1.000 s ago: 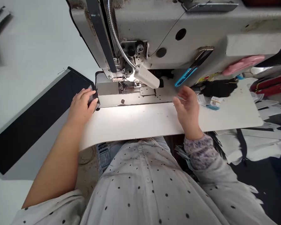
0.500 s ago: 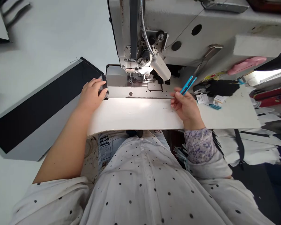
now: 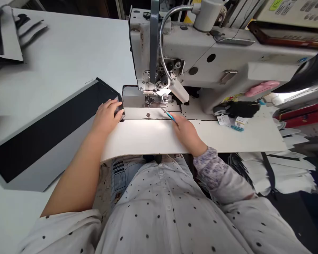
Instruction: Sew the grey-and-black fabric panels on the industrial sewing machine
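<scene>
My left hand (image 3: 106,118) grips the right end of a long black fabric panel (image 3: 55,127), with fingers and thumb pressed around a small grey mesh patch (image 3: 118,106) at its corner. The panel has a light grey lower side and lies slanted on the table, its end beside the sewing machine's bed. Closed around blue-handled tweezers (image 3: 171,116), my right hand (image 3: 187,134) is at the front of the machine bed. The thin metal tip points up and left, near the presser foot (image 3: 148,101) of the sewing machine (image 3: 180,46). Loose thread ends stick out from the panel's upper corner.
A lamp (image 3: 178,90) on a bendable neck lights the needle area. Right of it lie labels (image 3: 240,122), a black bundle (image 3: 241,108) and a pink item (image 3: 262,88). White cut pieces (image 3: 288,173) are stacked lower right; more pieces (image 3: 12,35) lie far left.
My right hand has moved left, bringing the tweezers from the right side to near the presser foot. My left hand stays on the panel. The camera view has tilted up.
</scene>
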### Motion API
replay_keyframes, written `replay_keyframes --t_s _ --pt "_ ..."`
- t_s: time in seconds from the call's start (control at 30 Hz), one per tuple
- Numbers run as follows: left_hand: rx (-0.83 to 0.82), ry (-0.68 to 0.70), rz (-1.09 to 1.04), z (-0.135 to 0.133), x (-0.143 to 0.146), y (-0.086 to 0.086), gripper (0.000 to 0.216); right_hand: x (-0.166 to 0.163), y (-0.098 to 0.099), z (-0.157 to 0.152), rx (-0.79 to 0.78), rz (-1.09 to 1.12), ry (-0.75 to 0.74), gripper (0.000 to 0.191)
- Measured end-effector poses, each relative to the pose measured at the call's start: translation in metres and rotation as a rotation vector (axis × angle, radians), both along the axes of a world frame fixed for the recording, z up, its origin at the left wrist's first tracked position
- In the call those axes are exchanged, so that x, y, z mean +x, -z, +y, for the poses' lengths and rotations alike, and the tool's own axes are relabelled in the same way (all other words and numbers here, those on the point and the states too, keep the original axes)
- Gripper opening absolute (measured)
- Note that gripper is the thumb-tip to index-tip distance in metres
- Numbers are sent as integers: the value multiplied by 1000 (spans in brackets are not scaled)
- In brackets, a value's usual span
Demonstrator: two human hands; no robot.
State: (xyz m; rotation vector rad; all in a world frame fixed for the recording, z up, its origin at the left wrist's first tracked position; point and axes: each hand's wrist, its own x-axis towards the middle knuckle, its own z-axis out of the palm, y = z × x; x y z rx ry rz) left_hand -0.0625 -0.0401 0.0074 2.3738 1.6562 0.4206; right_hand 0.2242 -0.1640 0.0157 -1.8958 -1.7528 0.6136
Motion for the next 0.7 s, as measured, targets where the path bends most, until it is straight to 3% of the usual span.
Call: replay_keyframes --t_s 0.1,0.23,0.47,0.7 --pt "5 2 4 1 -1 1 45 -17 0 31 19 -442 -34 54" --pt "8 2 11 2 -3 2 46 -34 3 54 10 -642 -90 62" --pt "-1 2 3 2 -2 -1 45 -47 5 60 46 -622 -109 62" --pt "-48 -68 -62 5 13 -20 42 -41 0 65 79 -468 -87 51"
